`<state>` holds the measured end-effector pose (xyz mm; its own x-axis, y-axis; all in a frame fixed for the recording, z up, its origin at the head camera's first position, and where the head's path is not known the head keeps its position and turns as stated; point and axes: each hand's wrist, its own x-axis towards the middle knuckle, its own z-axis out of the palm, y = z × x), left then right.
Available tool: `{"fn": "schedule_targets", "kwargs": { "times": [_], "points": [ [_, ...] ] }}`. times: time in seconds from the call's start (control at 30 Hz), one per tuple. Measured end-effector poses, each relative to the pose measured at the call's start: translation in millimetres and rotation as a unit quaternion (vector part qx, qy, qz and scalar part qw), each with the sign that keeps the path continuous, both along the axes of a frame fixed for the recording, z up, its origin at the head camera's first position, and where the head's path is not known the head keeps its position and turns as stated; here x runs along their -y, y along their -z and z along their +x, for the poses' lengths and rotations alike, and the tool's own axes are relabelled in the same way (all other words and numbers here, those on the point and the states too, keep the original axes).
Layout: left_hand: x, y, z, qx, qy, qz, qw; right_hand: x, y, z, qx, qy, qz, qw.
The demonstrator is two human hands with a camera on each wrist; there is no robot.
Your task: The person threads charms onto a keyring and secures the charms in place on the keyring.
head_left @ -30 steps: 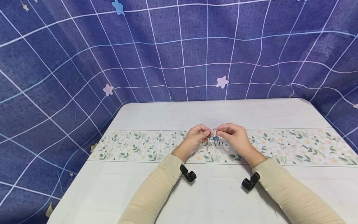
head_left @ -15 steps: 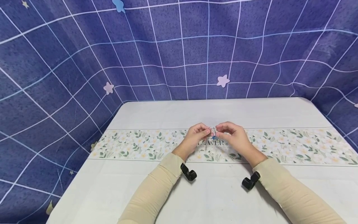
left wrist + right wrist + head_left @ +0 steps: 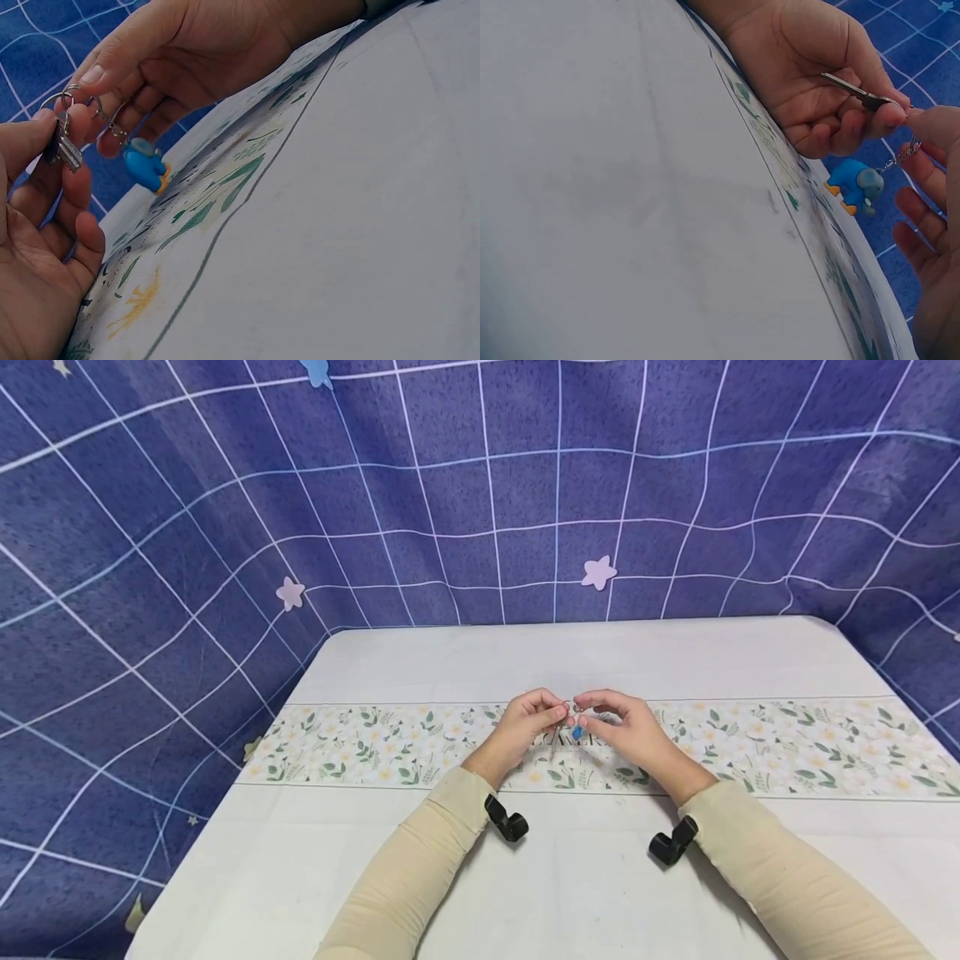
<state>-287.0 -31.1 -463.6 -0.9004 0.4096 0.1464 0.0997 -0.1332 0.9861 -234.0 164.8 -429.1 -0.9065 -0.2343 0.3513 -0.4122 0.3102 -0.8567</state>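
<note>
Over the bench (image 3: 585, 877), left hand (image 3: 523, 728) at nine o'clock pinches a key (image 3: 851, 88), right hand (image 3: 632, 725) at three pinches the ring (image 3: 57, 94), elephant charm (image 3: 852, 180) dangling at six—seemingly ring work, next wanting steady grips!

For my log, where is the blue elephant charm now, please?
In the right wrist view, the elephant charm hangs right of centre, below the key, beside the right hand.
</note>
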Motion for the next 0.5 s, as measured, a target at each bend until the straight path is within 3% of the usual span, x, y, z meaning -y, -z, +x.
{"fn": "schedule_targets", "kwargs": {
  "times": [0.1, 0.3, 0.5],
  "points": [
    [0.1, 0.2, -1.0, -0.003, 0.002, -0.007, 1.0000, 0.0, 2.0, -1.2, -0.002, 0.011, 0.004, 0.9999],
    [1.1, 3.2, -2.4, 0.001, 0.004, -0.009, 1.0000, -6.2, 22.9, -14.7, -0.004, 0.007, -0.003, 1.0000],
    [0.2, 4.2, -4.2, 0.000, -0.003, -0.001, 1.0000, -7.9, 27.9, -18.6, -0.033, -0.006, -0.006, 0.9994]
  ]
}}
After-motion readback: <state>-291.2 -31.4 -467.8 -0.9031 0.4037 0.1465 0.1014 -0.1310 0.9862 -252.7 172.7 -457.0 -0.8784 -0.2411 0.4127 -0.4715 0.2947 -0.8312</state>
